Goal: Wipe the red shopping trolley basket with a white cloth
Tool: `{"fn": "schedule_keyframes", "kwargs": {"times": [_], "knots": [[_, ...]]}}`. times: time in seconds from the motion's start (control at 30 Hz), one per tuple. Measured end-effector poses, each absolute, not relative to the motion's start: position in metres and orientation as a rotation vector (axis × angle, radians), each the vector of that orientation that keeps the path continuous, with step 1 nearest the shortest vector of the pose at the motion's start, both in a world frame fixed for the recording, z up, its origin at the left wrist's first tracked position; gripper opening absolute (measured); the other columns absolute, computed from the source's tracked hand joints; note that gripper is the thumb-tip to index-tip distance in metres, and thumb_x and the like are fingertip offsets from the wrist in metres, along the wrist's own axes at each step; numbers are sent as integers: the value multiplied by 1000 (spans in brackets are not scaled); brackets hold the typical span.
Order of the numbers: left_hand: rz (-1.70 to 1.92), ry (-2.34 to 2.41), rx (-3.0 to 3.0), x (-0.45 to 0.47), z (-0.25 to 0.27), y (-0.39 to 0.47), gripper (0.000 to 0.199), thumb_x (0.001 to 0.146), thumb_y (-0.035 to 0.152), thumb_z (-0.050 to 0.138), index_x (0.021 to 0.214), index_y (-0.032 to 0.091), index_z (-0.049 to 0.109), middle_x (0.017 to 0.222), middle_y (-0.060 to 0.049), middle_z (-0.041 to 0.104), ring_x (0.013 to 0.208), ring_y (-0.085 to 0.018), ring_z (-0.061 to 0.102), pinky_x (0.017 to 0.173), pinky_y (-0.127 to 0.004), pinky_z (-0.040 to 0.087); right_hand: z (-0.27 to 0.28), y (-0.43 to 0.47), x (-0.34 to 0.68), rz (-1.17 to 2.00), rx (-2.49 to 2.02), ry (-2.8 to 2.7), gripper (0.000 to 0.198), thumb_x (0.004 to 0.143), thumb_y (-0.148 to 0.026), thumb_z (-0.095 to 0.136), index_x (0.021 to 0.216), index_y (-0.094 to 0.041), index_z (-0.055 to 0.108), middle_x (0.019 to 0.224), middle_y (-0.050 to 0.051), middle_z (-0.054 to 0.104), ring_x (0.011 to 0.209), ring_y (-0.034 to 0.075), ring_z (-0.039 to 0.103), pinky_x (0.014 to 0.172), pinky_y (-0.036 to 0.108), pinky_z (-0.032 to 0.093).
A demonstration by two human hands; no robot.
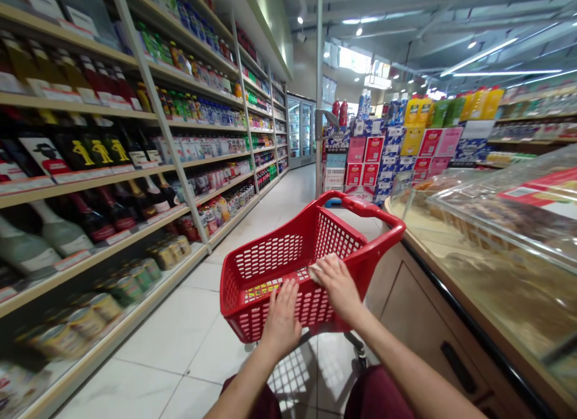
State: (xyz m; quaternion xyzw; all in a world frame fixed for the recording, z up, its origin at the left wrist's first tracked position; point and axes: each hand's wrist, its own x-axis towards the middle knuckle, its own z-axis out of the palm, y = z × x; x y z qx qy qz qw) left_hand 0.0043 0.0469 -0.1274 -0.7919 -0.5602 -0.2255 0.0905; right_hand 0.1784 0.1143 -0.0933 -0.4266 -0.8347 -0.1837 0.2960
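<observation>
A red plastic shopping cart [246,324] stands in front of me, its basket wall pierced with rows of holes. My left hand [283,320] rests on the near side of the basket, fingers stretched out over the rim. Further right along that same rim, my right hand [340,291] presses a white cloth or wipe [319,269] against the plastic, fingers bent over it. At the basket's bottom a yellow printed label [261,291] shows through. The cart's raised handle [394,228] is on the far right side, with neither hand on it.
Shelves [94,250] of bottles and cans line the left. A wooden counter [419,311] with clear display covers [478,208] stands close on the right. Stacked drink cartons [365,166] stand ahead, beside a tiled aisle [288,190] leading to glass-door coolers [301,127].
</observation>
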Motion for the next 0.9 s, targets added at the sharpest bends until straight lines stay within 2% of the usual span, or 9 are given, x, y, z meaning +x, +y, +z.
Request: {"fn": "schedule_keyframes", "kwargs": {"times": [0.13,0.3,0.37,0.43,0.53,0.67,0.73,0.83,0.9], "knots": [[-726,-1674,-2367,5,-130,48,76,57,5,40,131,9,24,138,-12,28,129,-23,17,104,-49,17,-83,124,189,-459,-1326,-2108,34,83,-10,38,107,-20,59,117,5,55,117,24,39,100,43,20],[-814,-1682,-2412,4,-134,49,77,56,4,40,131,10,23,138,-13,29,128,-25,19,103,-52,17,-86,112,160,-290,-1102,-2332,33,82,-12,40,107,-23,58,119,2,54,117,20,38,102,39,20],[-931,-1690,-2406,4,-131,51,76,57,5,40,131,11,23,135,-13,33,127,-25,23,102,-52,20,-86,109,154,-185,-1138,-2317,38,79,-10,40,112,-20,54,122,5,52,119,21,36,102,41,20],[-1126,-1708,-2344,6,-125,58,73,61,6,39,131,10,20,134,-15,34,126,-24,26,102,-49,25,-86,109,153,-52,-1126,-2271,49,73,-7,39,121,-15,45,125,9,47,121,23,33,102,44,20],[-1325,-1643,-2344,16,-112,73,71,63,7,37,131,9,18,136,-16,29,127,-23,24,101,-45,29,-93,110,155,195,-929,-2184,70,65,-4,37,133,-12,22,135,11,34,125,20,26,103,43,23],[-1133,-1524,-2606,36,-102,89,69,62,10,42,129,12,26,135,-15,32,125,-25,26,101,-48,28,-96,112,166,433,-874,-1959,79,65,-4,31,136,-19,1,139,8,23,123,14,32,97,35,33],[-1068,-1601,-2546,47,-102,94,64,64,13,46,126,13,32,133,-14,36,123,-27,29,100,-50,28,-91,117,175,373,-962,-1981,72,68,-6,32,135,-17,9,136,9,31,120,15,35,97,37,32],[-1079,-1659,-2377,53,-106,102,49,70,14,47,119,16,42,125,-12,45,117,-24,38,98,-48,33,-79,128,186,58,-1161,-2185,51,73,-11,37,123,-15,39,120,11,50,116,23,39,99,45,22],[-1087,-1601,-2343,42,-111,105,38,73,12,44,111,17,48,119,-10,51,113,-21,43,96,-43,37,-74,133,189,-161,-1230,-2309,39,76,-14,39,114,-17,50,111,10,56,110,24,42,99,45,18]]}}
